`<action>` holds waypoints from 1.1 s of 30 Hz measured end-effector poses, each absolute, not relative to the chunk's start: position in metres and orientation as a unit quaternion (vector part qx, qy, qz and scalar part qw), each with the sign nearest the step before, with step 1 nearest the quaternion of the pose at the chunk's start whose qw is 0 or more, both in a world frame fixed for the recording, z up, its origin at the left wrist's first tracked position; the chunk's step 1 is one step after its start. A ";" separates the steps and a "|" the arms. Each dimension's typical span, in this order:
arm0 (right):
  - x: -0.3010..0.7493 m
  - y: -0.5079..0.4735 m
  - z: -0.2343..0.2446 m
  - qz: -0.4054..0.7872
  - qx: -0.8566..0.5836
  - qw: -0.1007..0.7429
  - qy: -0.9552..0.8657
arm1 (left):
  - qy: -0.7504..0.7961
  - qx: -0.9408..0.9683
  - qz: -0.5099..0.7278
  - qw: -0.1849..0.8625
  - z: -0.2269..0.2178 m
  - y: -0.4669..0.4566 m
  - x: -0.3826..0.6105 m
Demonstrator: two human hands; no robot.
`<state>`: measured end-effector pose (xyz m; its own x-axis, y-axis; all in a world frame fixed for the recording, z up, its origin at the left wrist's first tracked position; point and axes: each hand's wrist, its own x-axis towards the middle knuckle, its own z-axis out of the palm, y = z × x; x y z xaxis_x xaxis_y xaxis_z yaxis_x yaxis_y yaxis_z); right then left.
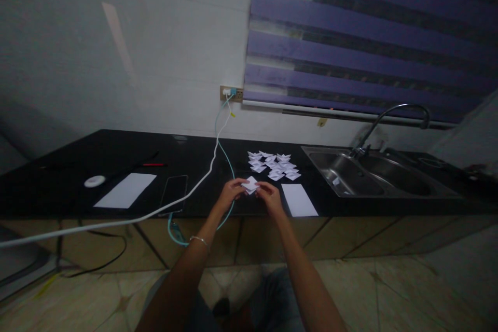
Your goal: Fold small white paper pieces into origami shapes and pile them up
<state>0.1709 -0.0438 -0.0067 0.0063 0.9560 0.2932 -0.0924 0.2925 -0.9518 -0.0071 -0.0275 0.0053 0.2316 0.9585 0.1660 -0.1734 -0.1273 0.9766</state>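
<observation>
Your left hand (230, 190) and your right hand (269, 196) meet over the front edge of the black counter (202, 153), and together they pinch a small folded white paper piece (250, 185) between their fingertips, the left closed on its left side and the right closed on its right. The piece sits just above the counter top, in front of a cluster of similar folded white papers (274, 165) that lie spread out further back. Just beside your right hand lies a flat white sheet (299, 199). To your left, a dark phone (174, 193) lies face up, with another white sheet (126, 190) and a small round white object (94, 181) beyond it. A white cable (202, 179) runs from the wall socket (231, 93) across the counter. A steel sink (369, 172) is set in at your right.
</observation>
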 end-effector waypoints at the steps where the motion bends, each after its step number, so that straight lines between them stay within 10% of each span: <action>1: 0.171 -0.044 -0.006 0.442 -0.394 0.591 -0.548 | 0.357 0.556 0.506 0.555 0.006 -0.028 -0.007; 33: 0.166 -0.042 -0.008 0.369 -0.459 0.594 -0.548 | 0.363 0.581 0.491 0.538 0.001 -0.027 -0.006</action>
<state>0.1659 -0.0425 -0.0083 0.1272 0.9412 0.3129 0.0655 0.3068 -0.9495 -0.0056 -0.0271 0.0014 0.2544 0.9501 0.1804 -0.1060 -0.1580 0.9817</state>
